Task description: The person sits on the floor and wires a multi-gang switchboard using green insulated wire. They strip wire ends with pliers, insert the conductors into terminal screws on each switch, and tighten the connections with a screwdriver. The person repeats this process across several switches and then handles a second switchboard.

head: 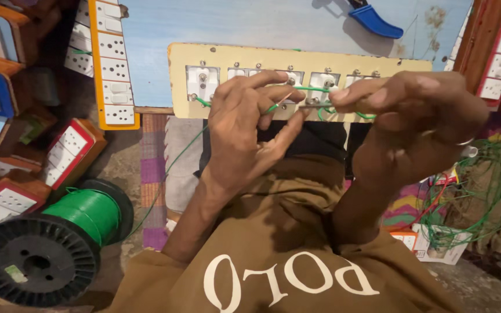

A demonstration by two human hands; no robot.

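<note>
- The left hand [244,130] is in the centre of the frame, with the palm side toward the camera. Its thumb and fingers are closed in a pinch on a thin green wire [282,103].
- The right hand [413,119] is at the right of centre. Its fingers are curled closed around a slim metal tool [314,106], which looks like a screwdriver; the tip points left and meets the green wire just beside the left fingertips.
- Both hands are in front of a long cream-yellow switch panel [181,87], in the upper middle of the frame. White modules and small screws sit in a row on it, and short green wires loop between them.
- The green wire goes from the panel down to the lower left, toward a big black spool [36,261] wound with green wire in the lower left of the frame.
- Behind the panel lies a pale blue board [233,23], and on it, at the top right, a blue handle [375,20] of some tool.
- At the left edge there are many finished switch boards [108,64] with orange, red and blue frames.
- At the right, a loose tangle of green wire [476,197] lies near a small white box [436,246].
</note>
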